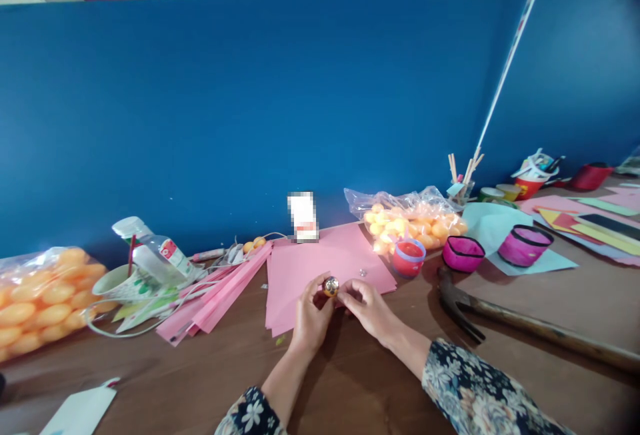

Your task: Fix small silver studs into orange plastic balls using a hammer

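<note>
My left hand (313,315) is closed, its thumb and fingers gripping a small shiny gold-and-silver round piece (331,286) near the front edge of the pink paper (315,258). From the other side my right hand (367,307) comes in with thumb and forefinger pinched close against that piece. Whatever lies between those right fingertips is too small to make out. A few tiny silvery bits (363,273) rest on the paper just beyond my right hand.
A claw hammer (540,330) lies at right, near magenta fabric rings (464,253) and a red tub (409,258). Bags of orange balls (50,295) stand left and behind. Pink strips (220,305), a plastic bottle (160,255) and a cord sit at left. A blue partition (280,102) rises behind.
</note>
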`<state>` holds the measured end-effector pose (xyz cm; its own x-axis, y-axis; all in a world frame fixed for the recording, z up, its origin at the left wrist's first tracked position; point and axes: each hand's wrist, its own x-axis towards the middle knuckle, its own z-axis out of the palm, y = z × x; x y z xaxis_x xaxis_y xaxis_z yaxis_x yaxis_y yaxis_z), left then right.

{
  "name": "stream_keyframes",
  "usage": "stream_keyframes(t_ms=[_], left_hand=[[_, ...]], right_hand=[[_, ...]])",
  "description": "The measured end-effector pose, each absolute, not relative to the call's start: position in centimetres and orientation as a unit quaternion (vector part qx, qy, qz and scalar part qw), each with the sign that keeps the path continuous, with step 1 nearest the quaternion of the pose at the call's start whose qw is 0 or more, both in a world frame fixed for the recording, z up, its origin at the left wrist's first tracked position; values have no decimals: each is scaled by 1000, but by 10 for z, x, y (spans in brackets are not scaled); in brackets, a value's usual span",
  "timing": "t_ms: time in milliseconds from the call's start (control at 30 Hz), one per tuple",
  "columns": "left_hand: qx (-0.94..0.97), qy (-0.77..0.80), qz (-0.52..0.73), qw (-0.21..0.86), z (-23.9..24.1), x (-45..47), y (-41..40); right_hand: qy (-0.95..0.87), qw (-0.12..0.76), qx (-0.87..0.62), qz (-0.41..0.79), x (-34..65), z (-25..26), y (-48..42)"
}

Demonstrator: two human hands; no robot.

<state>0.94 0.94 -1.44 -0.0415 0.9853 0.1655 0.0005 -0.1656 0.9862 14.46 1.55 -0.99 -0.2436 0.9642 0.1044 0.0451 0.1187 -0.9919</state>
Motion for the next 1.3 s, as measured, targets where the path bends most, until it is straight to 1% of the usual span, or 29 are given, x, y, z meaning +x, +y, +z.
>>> stream_keyframes(t_ms=[800,1300], left_hand=[[558,470,529,434,-18,8,11],[561,471,529,429,-19,8,12]], right_hand=[[-573,444,-429,539,145,-4,14],[-583,445,-422,532,145,-5,14]])
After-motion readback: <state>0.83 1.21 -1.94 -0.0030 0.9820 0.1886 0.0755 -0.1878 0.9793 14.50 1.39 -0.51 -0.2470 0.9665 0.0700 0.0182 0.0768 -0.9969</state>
